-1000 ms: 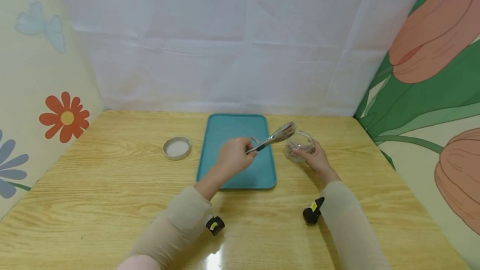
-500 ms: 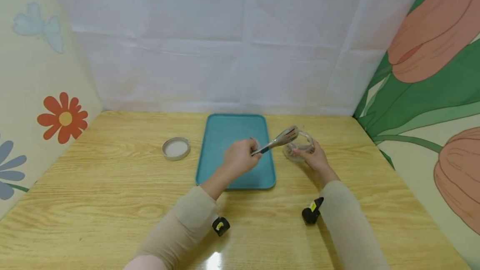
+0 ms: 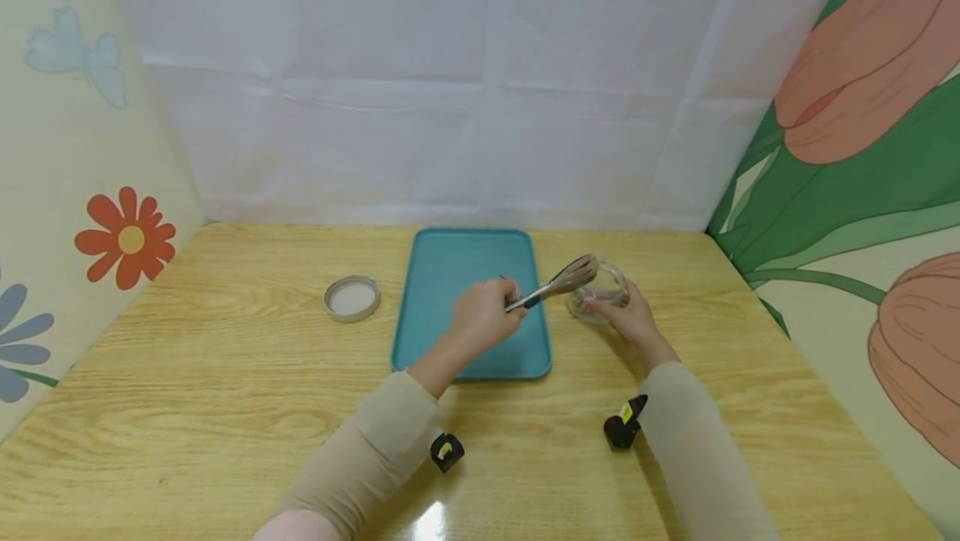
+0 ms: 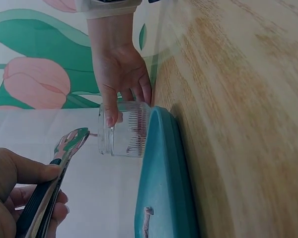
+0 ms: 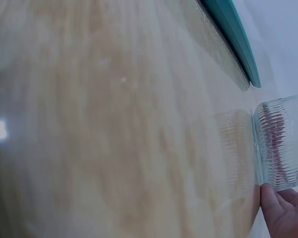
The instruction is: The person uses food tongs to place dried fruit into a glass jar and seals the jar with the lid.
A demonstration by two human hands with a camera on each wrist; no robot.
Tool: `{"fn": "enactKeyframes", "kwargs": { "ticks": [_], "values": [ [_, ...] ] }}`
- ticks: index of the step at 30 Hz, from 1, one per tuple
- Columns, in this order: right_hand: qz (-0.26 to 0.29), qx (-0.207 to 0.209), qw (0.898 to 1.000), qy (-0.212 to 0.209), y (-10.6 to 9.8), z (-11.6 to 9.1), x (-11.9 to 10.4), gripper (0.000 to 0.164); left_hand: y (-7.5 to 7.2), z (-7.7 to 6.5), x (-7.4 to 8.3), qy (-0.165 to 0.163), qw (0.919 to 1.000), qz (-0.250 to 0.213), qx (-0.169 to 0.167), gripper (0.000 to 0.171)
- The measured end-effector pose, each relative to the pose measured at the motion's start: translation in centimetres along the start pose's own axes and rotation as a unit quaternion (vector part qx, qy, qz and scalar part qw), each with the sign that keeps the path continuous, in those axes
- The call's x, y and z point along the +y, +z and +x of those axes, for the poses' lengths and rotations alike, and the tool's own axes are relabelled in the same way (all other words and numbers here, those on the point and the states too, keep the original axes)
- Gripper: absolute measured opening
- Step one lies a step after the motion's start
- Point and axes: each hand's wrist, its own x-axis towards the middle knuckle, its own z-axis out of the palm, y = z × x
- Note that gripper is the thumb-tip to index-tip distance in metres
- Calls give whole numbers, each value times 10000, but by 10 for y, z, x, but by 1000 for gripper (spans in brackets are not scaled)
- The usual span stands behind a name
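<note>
My left hand (image 3: 486, 318) holds a pair of metal tongs (image 3: 568, 278) by its dark-gripped handles. The tongs slant up and right to the mouth of a clear ribbed glass jar (image 3: 583, 311). A thin reddish piece (image 4: 93, 135) sticks out from the tong tips in the left wrist view. Beside the tray, my right hand (image 3: 636, 323) grips the jar, which stands upright on the table. Reddish-brown contents (image 5: 275, 134) show through its ribbed wall. On the blue tray (image 3: 465, 253) lies a small brownish piece (image 4: 147, 218), hidden from the head view by my left hand.
A round lid (image 3: 352, 298) with a pale inside lies on the wooden table (image 3: 225, 374), left of the tray. A white cloth (image 3: 450, 107) hangs behind the table's far edge. Flower-painted panels (image 3: 847, 308) stand at both sides.
My left hand has moved slightly right and a little down, bringing the tong tips to the jar's mouth. My right hand and the jar stay in place.
</note>
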Motion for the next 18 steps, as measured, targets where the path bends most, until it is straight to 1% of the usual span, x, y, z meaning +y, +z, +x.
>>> {"fn": "enactKeyframes", "kwargs": {
  "ticks": [6, 10, 13, 18],
  "values": [
    [15, 11, 10000, 96, 1, -8, -11, 91, 1, -1, 0, -2, 10000, 3, -8, 25],
    [23, -26, 9999, 97, 0, -7, -12, 91, 2, -1, 0, 2, 10000, 20, 60, 24],
    [54, -26, 9999, 99, 1, -7, -11, 90, 2, -1, 1, -55, 9999, 33, 80, 23],
    [-2, 0, 10000, 98, 1, -7, -11, 90, 2, -1, 0, -120, 9999, -60, 104, 21]
  ]
}}
